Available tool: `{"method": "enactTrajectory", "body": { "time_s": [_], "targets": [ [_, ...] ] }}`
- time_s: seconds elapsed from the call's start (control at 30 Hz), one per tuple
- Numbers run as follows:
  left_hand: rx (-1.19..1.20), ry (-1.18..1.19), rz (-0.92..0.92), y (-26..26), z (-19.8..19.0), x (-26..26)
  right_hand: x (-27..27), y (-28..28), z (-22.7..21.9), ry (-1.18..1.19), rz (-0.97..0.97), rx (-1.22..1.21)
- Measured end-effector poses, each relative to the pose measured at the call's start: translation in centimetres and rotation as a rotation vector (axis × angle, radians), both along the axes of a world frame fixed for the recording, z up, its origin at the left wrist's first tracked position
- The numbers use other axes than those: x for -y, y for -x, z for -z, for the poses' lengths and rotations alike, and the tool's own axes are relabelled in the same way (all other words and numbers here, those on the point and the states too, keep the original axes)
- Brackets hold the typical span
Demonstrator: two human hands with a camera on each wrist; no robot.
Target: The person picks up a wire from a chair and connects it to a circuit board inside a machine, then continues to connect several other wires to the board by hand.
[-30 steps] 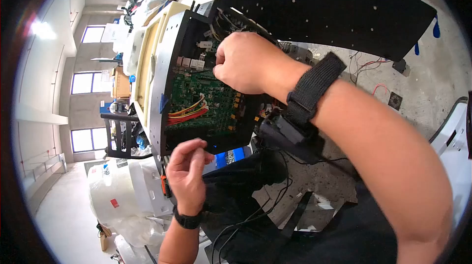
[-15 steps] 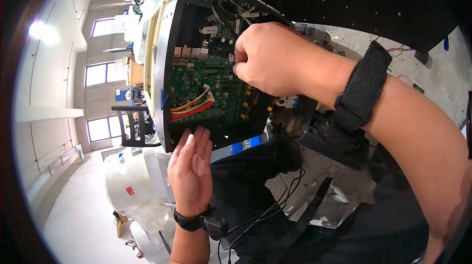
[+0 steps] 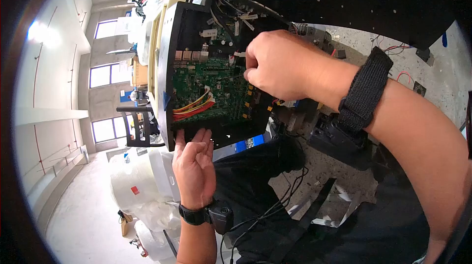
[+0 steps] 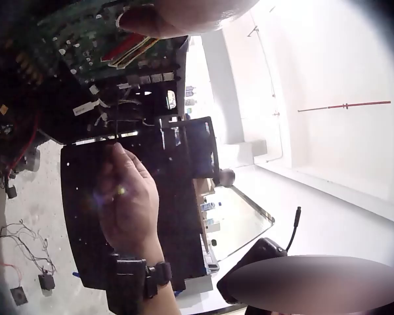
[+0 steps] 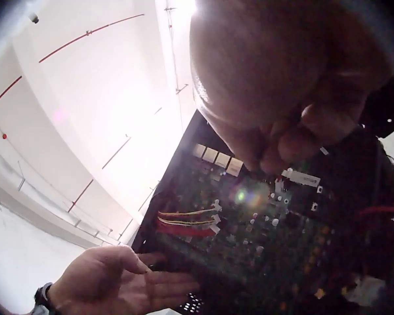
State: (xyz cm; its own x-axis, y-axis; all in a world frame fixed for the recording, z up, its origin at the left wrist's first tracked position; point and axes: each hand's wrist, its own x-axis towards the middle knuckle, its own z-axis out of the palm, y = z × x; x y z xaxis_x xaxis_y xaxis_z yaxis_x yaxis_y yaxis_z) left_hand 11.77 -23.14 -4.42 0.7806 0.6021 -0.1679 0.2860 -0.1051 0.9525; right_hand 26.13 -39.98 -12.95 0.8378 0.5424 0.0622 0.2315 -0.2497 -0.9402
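Note:
Green circuit boards (image 3: 209, 77) sit inside a black metal enclosure (image 3: 173, 28), red and yellow wires (image 3: 194, 109) plugged in near its lower end. Over the boards, my right hand (image 3: 285, 65) has curled fingers; the left wrist view shows its thumb and fingertips pinching a thin dark item (image 4: 117, 128) beside labelled cables. Whether that is a cable or tool I cannot tell. My left hand (image 3: 196, 170) lies palm up with fingers extended over the enclosure's lower edge, beside the wires, holding nothing visible; the right wrist view shows its open palm (image 5: 121, 285).
A large black perforated panel (image 3: 344, 3) hangs beside the enclosure. Plastic-wrapped white items (image 3: 137, 175) and a black chair frame (image 3: 140, 126) stand beyond. Loose wires (image 3: 405, 77) lie on the concrete floor, and black cables (image 3: 275, 205) trail across my legs.
In the head view, my right hand has shifted rightward over the boards. My left hand has moved up to the enclosure's lower edge, its bent fingers straightening.

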Motion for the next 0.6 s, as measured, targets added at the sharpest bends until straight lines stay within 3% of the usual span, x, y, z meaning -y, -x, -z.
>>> {"method": "enactTrajectory", "body": {
  "time_s": [0.13,0.43,0.6],
  "targets": [
    [-0.007,-0.018,-0.014,0.0,0.0,-0.2,0.2,-0.2,-0.3,0.009,-0.038,0.073],
    [0.057,-0.051,-0.016,0.3,0.7,-0.3,0.2,-0.4,-0.2,-0.031,0.001,-0.032],
    [0.056,-0.059,0.009,0.0,0.9,-0.5,-1.4,0.7,-0.2,-0.258,0.050,-0.062]
  ]
}}
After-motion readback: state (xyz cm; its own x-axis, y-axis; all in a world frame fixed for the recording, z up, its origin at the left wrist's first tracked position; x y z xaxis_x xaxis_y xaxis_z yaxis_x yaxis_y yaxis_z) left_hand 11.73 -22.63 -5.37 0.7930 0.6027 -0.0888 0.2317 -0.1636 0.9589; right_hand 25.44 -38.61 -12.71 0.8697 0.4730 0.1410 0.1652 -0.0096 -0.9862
